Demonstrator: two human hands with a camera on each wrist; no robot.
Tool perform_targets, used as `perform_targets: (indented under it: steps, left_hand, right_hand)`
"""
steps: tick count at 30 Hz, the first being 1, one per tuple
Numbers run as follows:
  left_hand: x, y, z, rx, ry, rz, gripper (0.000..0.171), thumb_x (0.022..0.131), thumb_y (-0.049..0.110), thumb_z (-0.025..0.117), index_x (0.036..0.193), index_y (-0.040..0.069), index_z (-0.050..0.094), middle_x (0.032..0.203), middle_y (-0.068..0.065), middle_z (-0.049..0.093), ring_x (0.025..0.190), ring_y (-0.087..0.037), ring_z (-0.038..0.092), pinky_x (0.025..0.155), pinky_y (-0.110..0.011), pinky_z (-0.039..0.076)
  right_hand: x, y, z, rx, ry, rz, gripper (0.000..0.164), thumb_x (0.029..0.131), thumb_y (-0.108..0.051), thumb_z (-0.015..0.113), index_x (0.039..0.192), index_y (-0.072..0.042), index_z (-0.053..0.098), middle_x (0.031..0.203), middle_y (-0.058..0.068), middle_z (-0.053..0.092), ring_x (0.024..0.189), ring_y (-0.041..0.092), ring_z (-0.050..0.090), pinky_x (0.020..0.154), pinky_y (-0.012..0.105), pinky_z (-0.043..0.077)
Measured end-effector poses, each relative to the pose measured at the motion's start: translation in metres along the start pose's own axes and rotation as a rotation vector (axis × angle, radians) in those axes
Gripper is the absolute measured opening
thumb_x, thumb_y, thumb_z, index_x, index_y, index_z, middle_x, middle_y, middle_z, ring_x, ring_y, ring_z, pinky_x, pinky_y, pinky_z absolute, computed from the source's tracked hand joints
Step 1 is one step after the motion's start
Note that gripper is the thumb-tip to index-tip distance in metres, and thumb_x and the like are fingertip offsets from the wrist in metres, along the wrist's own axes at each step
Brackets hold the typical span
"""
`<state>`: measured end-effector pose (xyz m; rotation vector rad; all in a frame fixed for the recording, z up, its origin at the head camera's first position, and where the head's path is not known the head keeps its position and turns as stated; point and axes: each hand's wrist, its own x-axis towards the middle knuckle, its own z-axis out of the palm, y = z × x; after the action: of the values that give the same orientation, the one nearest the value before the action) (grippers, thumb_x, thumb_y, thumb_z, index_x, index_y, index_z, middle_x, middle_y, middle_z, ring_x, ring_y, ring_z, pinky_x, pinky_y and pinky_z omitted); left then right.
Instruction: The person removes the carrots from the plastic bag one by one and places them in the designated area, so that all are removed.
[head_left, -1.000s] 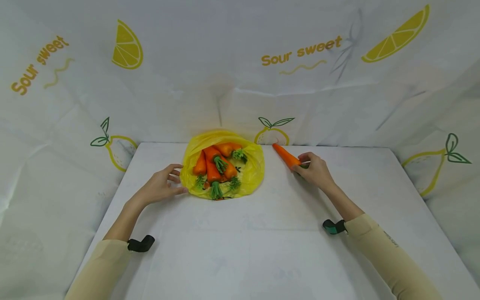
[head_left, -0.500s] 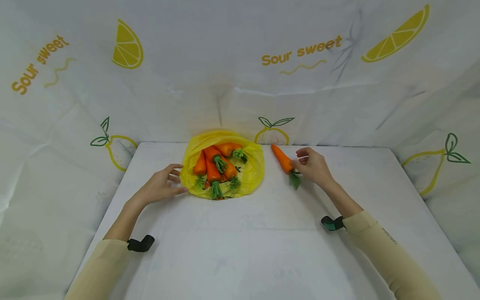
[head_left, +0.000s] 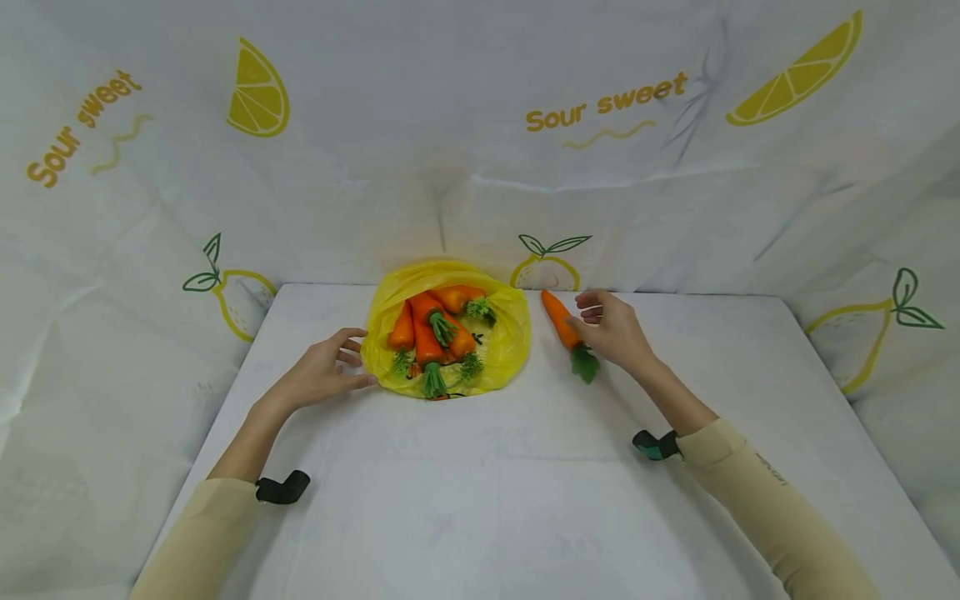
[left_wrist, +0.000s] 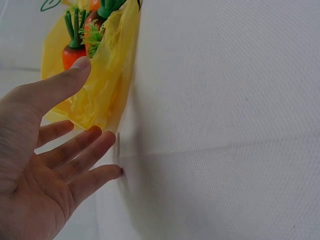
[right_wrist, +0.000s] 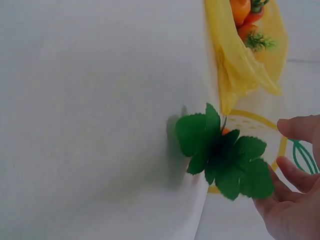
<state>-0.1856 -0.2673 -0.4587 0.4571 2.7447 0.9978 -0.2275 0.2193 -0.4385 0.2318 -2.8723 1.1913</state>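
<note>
A yellow plastic bag (head_left: 510, 342) with its mouth open holds several orange carrots (head_left: 425, 340) with green tops. My left hand (head_left: 322, 371) is beside the bag's left side, fingers spread and relaxed; in the left wrist view the left hand (left_wrist: 55, 150) holds nothing, and whether its fingertips touch the plastic is unclear. Right of the bag, a single carrot (head_left: 558, 319) with broad green leaves (right_wrist: 225, 157) lies on the table. My right hand (head_left: 615, 332) is at its right side, thumb at or very near the carrot, other fingers loosely bent and not around it.
The white table (head_left: 480, 500) ends at the back against a white cloth (head_left: 450, 167) printed with lemons and lettering. A black wrist camera (head_left: 282, 487) sits on the left wrist, another camera (head_left: 655, 446) on the right.
The carrot on the right has turned, its leafy end swinging out from under my right hand toward me. My right hand has released its hold and shifted slightly left. The left hand stays put.
</note>
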Motion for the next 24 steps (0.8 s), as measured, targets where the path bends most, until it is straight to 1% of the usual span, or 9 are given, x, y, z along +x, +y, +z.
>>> perform_targets:
  steps: [7,14,18,24]
  left_hand:
    - [-0.001,0.000,0.000,0.000,-0.006,0.003,0.081,0.094,0.030,0.087,0.157,0.002,0.045,0.138,-0.026,0.068,0.120,-0.040,0.073,0.102,-0.058,0.061]
    - [0.000,-0.001,-0.001,0.006,-0.002,-0.002,0.082,0.094,0.030,0.087,0.158,0.002,0.044,0.139,-0.026,0.068,0.120,-0.040,0.073,0.102,-0.058,0.061]
    - [0.000,-0.001,0.000,0.005,-0.004,-0.011,0.082,0.093,0.028,0.087,0.158,0.002,0.044,0.140,-0.025,0.068,0.121,-0.040,0.073,0.103,-0.057,0.060]
    - [0.001,-0.002,0.001,0.008,-0.003,-0.004,0.081,0.093,0.028,0.087,0.158,0.002,0.044,0.139,-0.025,0.067,0.120,-0.039,0.073,0.102,-0.058,0.060]
  right_hand:
    - [-0.001,-0.016,0.005,0.032,-0.004,-0.077,0.045,0.101,-0.012,0.075,0.137,0.011,0.059,0.135,0.031,0.067,0.120,0.046,0.070,0.106,0.058,0.060]
    - [-0.002,-0.030,0.012,0.057,-0.001,-0.152,0.046,0.100,-0.015,0.078,0.135,0.010,0.062,0.133,0.031,0.068,0.119,0.047,0.072,0.106,0.058,0.060]
    - [-0.004,-0.040,0.017,0.059,-0.010,-0.186,0.047,0.098,-0.015,0.080,0.134,0.010,0.062,0.131,0.029,0.070,0.116,0.046,0.073,0.105,0.057,0.061]
    - [-0.006,-0.054,0.026,0.067,-0.027,-0.229,0.047,0.097,-0.014,0.082,0.133,0.009,0.062,0.131,0.026,0.071,0.113,0.042,0.073,0.102,0.055,0.063]
